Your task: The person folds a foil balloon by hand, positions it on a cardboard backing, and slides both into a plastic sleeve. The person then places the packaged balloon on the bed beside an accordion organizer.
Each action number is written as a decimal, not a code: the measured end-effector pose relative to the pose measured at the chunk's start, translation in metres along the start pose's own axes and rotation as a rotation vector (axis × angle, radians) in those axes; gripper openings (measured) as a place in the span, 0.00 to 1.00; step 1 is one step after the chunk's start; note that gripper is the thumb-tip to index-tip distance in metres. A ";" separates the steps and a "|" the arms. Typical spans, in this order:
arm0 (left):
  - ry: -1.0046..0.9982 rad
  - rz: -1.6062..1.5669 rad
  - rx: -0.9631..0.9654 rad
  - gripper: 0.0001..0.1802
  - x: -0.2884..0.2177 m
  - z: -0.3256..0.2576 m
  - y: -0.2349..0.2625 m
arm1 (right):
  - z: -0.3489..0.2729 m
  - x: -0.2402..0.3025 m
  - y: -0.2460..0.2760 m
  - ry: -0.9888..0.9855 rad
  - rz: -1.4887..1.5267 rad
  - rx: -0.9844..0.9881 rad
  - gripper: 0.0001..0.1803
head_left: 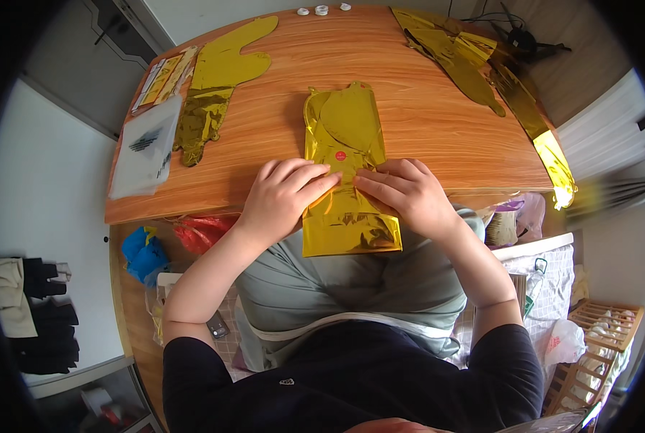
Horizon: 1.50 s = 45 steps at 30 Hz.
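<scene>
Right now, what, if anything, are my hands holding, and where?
Both hands touch the gold foil at its middle, below the red dot; any grip is unclear.

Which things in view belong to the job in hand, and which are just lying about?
Likely part of the job:
folded gold foil with red dot, touched by left hand and right hand
more gold foil, left and right
translucent plastic bags

Apparently just lying about:
red plastic bag
blue bundle
black cables

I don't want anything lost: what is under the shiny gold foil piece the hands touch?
The shiny gold foil piece lies on the brown wooden table, its near end jutting past the edge above grey-green trousers. Anything else directly beneath is covered.
</scene>
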<state>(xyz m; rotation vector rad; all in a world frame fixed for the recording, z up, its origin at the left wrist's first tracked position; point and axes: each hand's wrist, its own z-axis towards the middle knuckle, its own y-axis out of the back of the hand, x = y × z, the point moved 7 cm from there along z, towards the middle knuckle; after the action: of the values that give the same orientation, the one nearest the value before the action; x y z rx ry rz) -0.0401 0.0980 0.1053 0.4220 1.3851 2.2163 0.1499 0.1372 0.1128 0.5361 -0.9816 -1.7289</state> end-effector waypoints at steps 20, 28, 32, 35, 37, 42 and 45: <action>0.006 -0.036 0.040 0.23 0.002 -0.003 -0.001 | -0.004 0.000 0.006 0.003 0.081 -0.056 0.27; 0.003 -0.026 0.047 0.23 0.004 -0.003 -0.003 | -0.001 0.002 -0.001 0.016 0.005 -0.051 0.22; 0.003 -0.048 0.056 0.24 0.005 -0.003 -0.002 | -0.002 -0.001 -0.004 0.027 0.014 -0.049 0.20; 0.019 -0.120 0.063 0.25 0.006 0.000 0.004 | 0.000 -0.002 -0.002 -0.008 0.058 -0.051 0.19; 0.034 -0.174 0.065 0.26 0.007 0.001 0.008 | 0.000 -0.003 0.000 -0.041 0.103 -0.057 0.18; 0.182 -0.434 0.108 0.17 0.024 0.009 0.006 | -0.004 -0.027 -0.003 -0.375 0.333 -0.088 0.16; 0.301 -0.598 0.128 0.14 0.028 0.016 0.007 | -0.008 -0.040 -0.014 -0.758 0.565 -0.037 0.20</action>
<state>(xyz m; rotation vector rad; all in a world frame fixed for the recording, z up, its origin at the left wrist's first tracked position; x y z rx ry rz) -0.0577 0.1228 0.1184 -0.2740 1.5557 1.7442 0.1630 0.1731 0.0931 -0.4439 -1.4442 -1.4187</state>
